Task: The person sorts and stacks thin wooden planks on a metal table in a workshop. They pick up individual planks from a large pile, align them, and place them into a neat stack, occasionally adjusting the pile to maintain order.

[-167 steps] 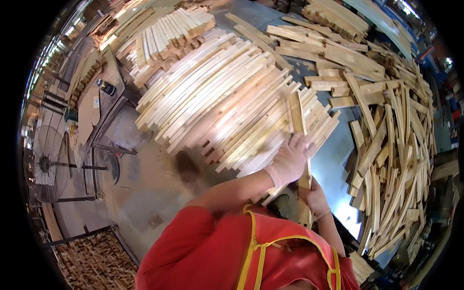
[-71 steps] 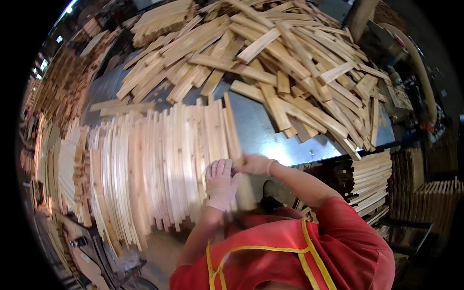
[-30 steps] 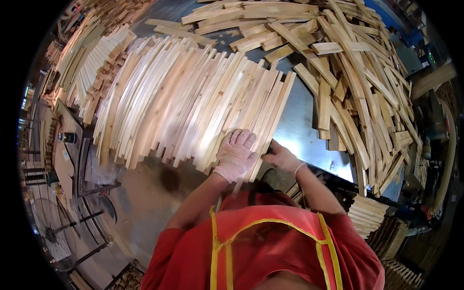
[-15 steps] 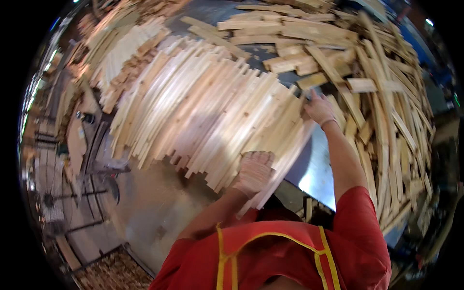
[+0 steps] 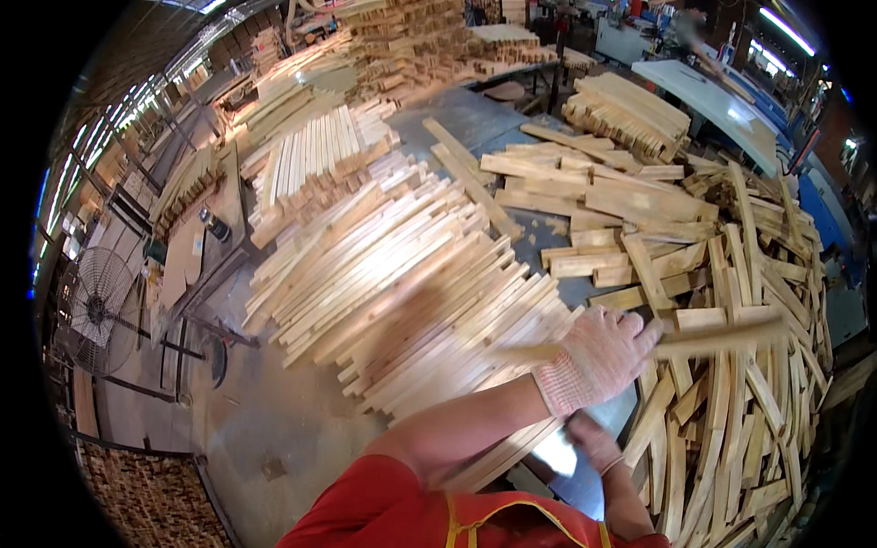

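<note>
My left hand (image 5: 605, 358), in a pale knitted glove, reaches across to the right with its fingers wrapped round a wooden strip (image 5: 722, 339). The strip is smeared by motion; one end sticks out over the heap of loose boards, the other over the layer of strips. Beneath and nearer to me is my right hand (image 5: 596, 445), gloved and in shadow, at the right edge of that layer; its fingers are too blurred to read. A broad layer of pale wooden strips (image 5: 393, 265) lies side by side on the metal table (image 5: 571, 288), their ends uneven.
A tangled heap of loose boards (image 5: 722, 411) fills the right side. Behind stand a neat board stack (image 5: 630, 114) and more stacked wood (image 5: 402, 46). At the left are a wire fan (image 5: 96, 310), a dark bottle (image 5: 215, 226) and a crate of wood pieces (image 5: 151, 498).
My left hand has left the strips' near ends and swung right, now gripping a strip. My right hand has drawn back toward me from the far end. The view has tilted up.
</note>
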{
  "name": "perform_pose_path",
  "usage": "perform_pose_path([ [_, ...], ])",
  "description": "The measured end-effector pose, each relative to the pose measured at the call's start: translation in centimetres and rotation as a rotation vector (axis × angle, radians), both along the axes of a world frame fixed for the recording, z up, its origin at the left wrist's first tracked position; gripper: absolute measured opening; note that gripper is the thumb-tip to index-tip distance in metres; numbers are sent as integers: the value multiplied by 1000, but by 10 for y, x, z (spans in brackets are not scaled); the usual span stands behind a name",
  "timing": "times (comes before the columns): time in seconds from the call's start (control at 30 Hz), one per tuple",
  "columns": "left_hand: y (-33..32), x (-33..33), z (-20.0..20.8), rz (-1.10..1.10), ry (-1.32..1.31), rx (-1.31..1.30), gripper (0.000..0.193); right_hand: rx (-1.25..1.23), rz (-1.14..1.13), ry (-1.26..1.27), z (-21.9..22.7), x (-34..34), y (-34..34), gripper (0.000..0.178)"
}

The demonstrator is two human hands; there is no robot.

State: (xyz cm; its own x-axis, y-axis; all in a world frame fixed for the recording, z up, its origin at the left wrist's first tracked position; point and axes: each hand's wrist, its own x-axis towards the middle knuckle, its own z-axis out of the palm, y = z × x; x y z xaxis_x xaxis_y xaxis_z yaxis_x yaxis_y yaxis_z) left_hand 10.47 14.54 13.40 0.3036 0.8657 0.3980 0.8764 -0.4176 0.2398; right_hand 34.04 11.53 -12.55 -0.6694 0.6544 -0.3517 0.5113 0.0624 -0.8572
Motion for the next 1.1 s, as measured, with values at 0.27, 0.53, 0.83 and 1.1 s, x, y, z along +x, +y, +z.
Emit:
perform_pose_path([
  [0.27,-54,-45,-178,189,-654,-709,58,-923,-429,743,69,-76,-71,57],
  [0.53,-96,-172,-92,252,-930,-737,86,-556,-482,611,102,-189,-116,78],
  [0.83,-158,-479,-69,509,563,51,70,-62,-786,347,83,-130,-129,76],
  [1.1,-206,-527,-98,951,452,-229,69,-149,-786,88,7,-102,-116,91],
])
